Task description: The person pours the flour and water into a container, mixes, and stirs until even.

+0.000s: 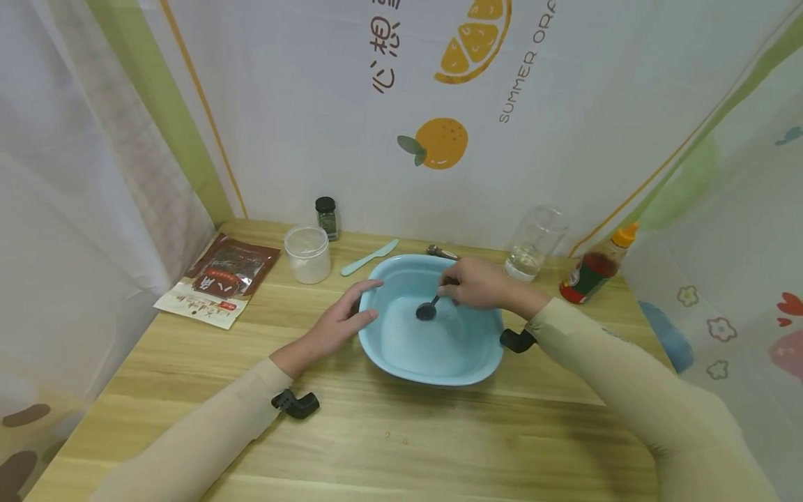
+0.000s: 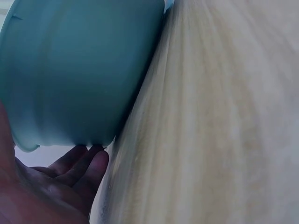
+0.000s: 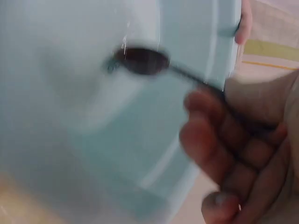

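Note:
A light blue plastic basin (image 1: 401,359) stands on the wooden table. My left hand (image 1: 339,319) holds its left side, with the thumb and a finger over the rim. In the left wrist view, the other fingertips (image 2: 99,163) lie against the basin's outer wall, low down near the table. Over the far right part of the basin, my right hand (image 1: 479,282) pinches the handle of a small black spoon (image 1: 426,311). The spoon's bowl hangs tilted inside the basin, above its glossy floor. In the right wrist view the spoon (image 3: 145,60) looks blurred, with a thin bright streak beside its tip.
Behind the basin lie a pale green knife (image 1: 370,257) and a small metal utensil (image 1: 442,252). A brown packet (image 1: 219,279), a tub of white contents (image 1: 308,256) and a herb jar (image 1: 327,219) stand left; a clear glass container (image 1: 533,244) and red sauce bottle (image 1: 596,268) right.

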### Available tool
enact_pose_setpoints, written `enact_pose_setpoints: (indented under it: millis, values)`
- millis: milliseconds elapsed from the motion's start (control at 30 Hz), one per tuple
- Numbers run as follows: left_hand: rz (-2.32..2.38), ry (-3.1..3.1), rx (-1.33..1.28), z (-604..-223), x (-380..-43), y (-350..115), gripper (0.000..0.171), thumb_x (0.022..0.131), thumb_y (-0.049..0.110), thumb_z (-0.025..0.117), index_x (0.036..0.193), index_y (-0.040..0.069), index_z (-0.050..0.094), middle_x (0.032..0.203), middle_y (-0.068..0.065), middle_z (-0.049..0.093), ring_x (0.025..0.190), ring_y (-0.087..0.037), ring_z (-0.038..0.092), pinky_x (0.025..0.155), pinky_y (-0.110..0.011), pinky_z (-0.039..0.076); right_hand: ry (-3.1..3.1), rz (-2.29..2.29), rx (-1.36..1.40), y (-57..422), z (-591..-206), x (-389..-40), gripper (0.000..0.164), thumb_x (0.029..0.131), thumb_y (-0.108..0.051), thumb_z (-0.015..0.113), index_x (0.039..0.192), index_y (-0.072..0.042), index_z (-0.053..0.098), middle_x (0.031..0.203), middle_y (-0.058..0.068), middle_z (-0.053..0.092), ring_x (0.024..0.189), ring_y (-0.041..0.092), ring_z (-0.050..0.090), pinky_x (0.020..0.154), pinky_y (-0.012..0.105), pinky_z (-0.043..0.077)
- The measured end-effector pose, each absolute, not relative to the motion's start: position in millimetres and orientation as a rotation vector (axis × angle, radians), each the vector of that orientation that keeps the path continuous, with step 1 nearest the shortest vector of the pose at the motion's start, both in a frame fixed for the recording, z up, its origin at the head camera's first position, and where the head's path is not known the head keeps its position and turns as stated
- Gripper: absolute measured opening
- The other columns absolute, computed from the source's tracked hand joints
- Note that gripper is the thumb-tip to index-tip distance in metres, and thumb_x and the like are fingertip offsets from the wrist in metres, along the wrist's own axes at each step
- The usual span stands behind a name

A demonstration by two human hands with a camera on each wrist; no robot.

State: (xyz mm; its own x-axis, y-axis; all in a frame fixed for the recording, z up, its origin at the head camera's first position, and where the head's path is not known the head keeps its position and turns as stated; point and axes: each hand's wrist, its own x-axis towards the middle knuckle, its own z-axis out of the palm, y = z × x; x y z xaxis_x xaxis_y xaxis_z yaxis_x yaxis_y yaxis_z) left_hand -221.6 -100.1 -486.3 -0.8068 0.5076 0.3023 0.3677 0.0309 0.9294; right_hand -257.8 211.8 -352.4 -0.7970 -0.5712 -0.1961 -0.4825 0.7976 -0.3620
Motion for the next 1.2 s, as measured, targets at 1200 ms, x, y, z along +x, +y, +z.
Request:
enact_pose_setpoints:
  millis: [1200]
  values:
    - [1.883, 2.134, 0.844, -481, -220, -99, 0.058, 0.114, 0.009, 0.056, 0.168, 0.004, 0.037, 0.172, -0.027, 0.034, 0.146, -0.05, 0.052, 0.108, -0.045, 0.06, 2.743, -0.089, -0.895, 217, -341, -257, 0.028, 0.106, -0.021, 0.071, 0.079, -0.012, 0.068, 0.069, -0.001, 0.056, 0.062, 0.015, 0.051, 0.057, 0.031, 0.045]
